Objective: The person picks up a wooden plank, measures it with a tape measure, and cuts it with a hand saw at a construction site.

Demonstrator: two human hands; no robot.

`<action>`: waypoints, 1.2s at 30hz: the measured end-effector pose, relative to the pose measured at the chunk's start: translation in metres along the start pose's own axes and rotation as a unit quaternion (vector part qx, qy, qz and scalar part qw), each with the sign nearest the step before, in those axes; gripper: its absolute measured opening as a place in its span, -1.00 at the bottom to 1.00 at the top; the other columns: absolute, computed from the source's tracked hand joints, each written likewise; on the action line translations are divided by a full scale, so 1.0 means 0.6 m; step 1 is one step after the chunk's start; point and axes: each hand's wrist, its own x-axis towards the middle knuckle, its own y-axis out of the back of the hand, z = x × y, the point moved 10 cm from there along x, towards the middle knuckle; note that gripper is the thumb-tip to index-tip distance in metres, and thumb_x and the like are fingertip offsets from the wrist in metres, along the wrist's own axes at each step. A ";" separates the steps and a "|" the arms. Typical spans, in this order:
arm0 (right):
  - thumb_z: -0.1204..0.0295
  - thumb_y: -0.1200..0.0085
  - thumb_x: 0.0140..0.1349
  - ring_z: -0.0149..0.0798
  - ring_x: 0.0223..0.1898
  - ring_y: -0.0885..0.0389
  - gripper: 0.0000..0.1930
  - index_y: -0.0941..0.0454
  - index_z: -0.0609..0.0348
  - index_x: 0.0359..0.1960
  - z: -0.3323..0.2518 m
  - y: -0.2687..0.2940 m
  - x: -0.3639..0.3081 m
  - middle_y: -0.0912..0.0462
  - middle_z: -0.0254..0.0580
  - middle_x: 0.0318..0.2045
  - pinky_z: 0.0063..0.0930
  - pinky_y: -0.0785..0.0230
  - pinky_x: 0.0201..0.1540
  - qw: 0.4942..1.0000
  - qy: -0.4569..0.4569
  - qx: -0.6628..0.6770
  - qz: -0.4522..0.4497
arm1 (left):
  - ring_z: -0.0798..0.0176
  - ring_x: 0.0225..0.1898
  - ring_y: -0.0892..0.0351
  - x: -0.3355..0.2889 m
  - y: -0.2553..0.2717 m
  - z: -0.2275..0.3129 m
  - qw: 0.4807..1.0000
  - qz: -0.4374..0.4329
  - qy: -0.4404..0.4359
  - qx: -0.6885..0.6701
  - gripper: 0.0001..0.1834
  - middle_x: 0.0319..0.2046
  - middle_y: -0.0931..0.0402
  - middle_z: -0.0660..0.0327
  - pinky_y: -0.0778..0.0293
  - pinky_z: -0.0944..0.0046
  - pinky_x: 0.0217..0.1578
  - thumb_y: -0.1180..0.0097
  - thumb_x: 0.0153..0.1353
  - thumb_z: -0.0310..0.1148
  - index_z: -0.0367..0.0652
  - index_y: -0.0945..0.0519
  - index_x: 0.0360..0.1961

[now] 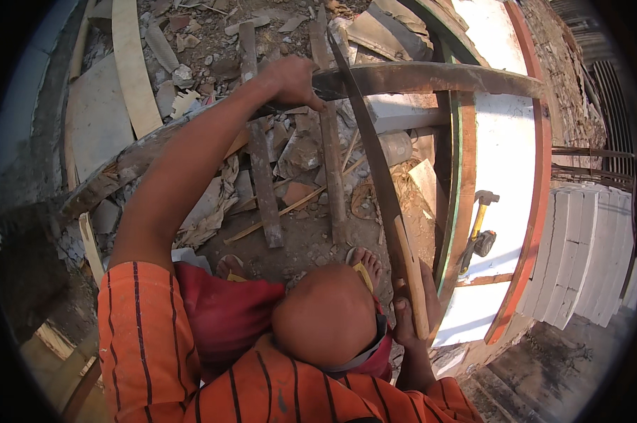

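My right hand [407, 317], low on the right, is closed round the light wooden handle [411, 278] of a handsaw. The long dark saw blade [375, 134] runs away from me, tilted to the left. Partway along, it crosses a long dark wooden plank [431, 79], beside the plank's edge; I cannot tell whether the teeth touch the wood. On the plank, left of the blade, my left hand [290, 81] grips the wood, its thumb on the near side. My bare knee [325, 315] is bent beneath, between the two arms.
To the right, a hammer [482, 208] with a yellow handle lies on a white panel [505, 166] framed in reddish wood. Grey blocks [576, 247] are stacked beyond it. Rubble, paper and narrow wooden strips [268, 183] cover the ground ahead. Pale boards [132, 67] lie at far left.
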 end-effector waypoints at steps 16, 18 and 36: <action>0.46 -0.04 0.21 -0.33 -0.25 -0.60 -0.45 -0.25 0.27 0.26 -0.064 -0.085 0.208 -0.57 0.05 -0.16 -0.43 -0.45 -0.19 0.978 0.171 0.119 0.031 | -0.12 0.00 -0.54 -0.016 0.016 0.019 0.996 0.055 -0.022 -0.062 -0.06 -0.04 -0.53 -0.16 -0.45 0.05 0.02 -0.38 -0.23 0.16 -0.31 -0.47 0.09; 0.45 -0.04 0.21 -0.35 -0.29 -0.58 -0.45 -0.24 0.28 0.25 -0.060 -0.096 0.219 -0.56 0.01 -0.17 -0.44 -0.45 -0.21 0.970 0.133 0.202 0.021 | -0.12 0.04 -0.51 -0.013 0.014 0.025 0.996 0.025 -0.016 -0.081 0.00 0.02 -0.49 -0.17 -0.41 0.07 0.07 -0.38 -0.25 0.16 -0.34 -0.42 0.14; 0.17 0.03 0.27 -0.33 -0.33 -0.51 -0.46 -0.28 0.30 0.17 -0.104 -0.075 0.200 -0.54 -0.07 -0.18 -0.46 -0.39 -0.23 0.974 0.182 0.092 0.097 | -0.10 -0.03 -0.56 -0.032 -0.001 0.044 0.998 0.045 0.012 -0.031 -0.19 -0.06 -0.55 -0.09 -0.46 0.03 0.02 -0.36 -0.11 0.06 -0.24 -0.46 0.11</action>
